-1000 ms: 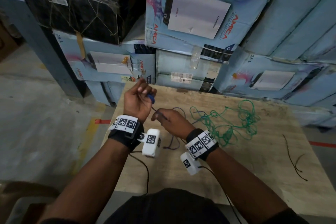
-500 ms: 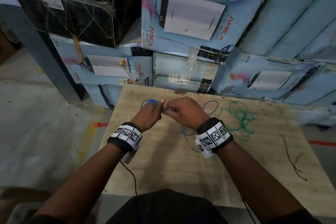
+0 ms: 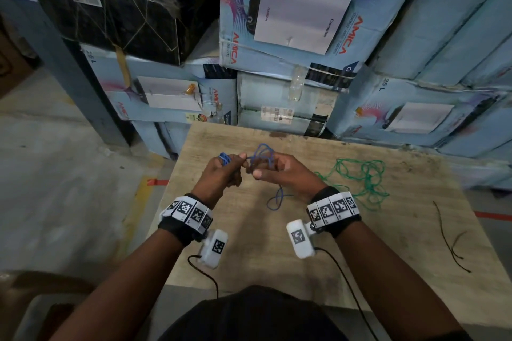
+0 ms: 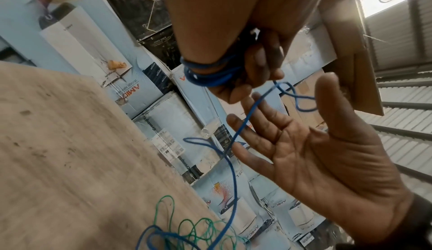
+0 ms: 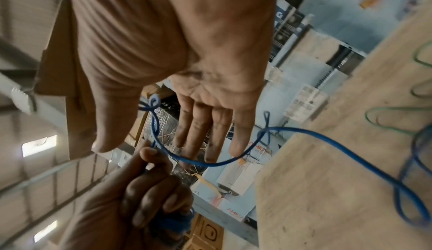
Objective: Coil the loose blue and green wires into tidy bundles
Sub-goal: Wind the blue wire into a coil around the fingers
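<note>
1. The left hand is curled into a loose fist above the wooden table, with several turns of the blue wire wound around its fingers
2. In the left wrist view the wound turns sit as a tight band across the left fingers, and the thumb and a finger pinch the strand where it leaves the band
3. The right hand is raised just beside the left, palm turned toward it, its fingers straight and spread
4. The free strand of blue wire runs from the left hand's pinch across the right fingertips, sagging in a curve, as the right wrist view shows
5. A few loose blue loops stand up between the two hands in the head view; more blue wire hangs down below the right hand and lies on the table in a small loop
6. The green wire lies in a loose tangle on the table to the right of the right wrist, untouched; in the left wrist view the trailing blue wire lies over its near edge
7. A thin dark wire lies well apart near the table's right edge
8. Stacked pale blue cardboard boxes stand behind the table
</note>
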`<state>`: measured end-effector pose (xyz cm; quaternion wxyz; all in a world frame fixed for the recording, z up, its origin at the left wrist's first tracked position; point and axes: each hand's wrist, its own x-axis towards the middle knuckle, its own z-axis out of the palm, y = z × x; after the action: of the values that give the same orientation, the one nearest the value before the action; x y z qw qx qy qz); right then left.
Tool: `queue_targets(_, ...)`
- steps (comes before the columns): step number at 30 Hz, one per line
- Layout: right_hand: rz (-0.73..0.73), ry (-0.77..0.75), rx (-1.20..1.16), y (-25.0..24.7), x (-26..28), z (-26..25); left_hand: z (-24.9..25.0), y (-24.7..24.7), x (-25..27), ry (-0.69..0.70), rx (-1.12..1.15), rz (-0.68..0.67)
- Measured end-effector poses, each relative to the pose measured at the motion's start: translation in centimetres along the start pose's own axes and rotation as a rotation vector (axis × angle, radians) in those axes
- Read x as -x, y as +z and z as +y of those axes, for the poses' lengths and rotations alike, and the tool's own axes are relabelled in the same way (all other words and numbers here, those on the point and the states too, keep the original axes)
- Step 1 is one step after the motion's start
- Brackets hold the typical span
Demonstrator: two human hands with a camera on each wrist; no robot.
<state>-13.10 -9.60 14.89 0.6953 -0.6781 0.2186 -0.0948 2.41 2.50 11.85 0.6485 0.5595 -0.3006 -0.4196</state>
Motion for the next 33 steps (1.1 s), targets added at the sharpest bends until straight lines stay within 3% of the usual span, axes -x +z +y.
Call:
queue_targets(2, 0.006, -0.011, -0.009, 0.5, 0.4, 0.5, -0.1, 0.2, 0.1, 0.004, 0.001, 0.059)
queue_targets(9, 0.252, -0.074, 0.126, 2.4, 0.8, 0.2, -1.1, 0.2, -0.4, 0.054, -0.129, 0.259)
queue_targets(12, 0.347, -0.197, 0.197, 2.4, 1.0, -0.5, -2.0, -0.3, -0.6, 0.105, -0.269, 0.238)
queue_targets(17, 0.552, -0.23, 0.133, 0.0, 0.5, -1.7, -2.4, -0.8, 0.2, 0.206, -0.617, 0.118)
queue_targets(20, 0.631, -0.215, 0.219, -2.0, 0.0, -1.8, -1.0, 0.0, 1.4, 0.238, -0.565, 0.045)
queue_targets(27, 0.343, -0.097, 0.411, -0.3, -0.6, 0.9, 2.2, 2.1, 2.1, 0.18, -0.224, -0.061)
queue_targets(33, 0.117, 0.199, 0.09, -1.8, 0.0, 0.8, 3.2, 1.9, 2.3, 0.079, -0.004, -0.08)
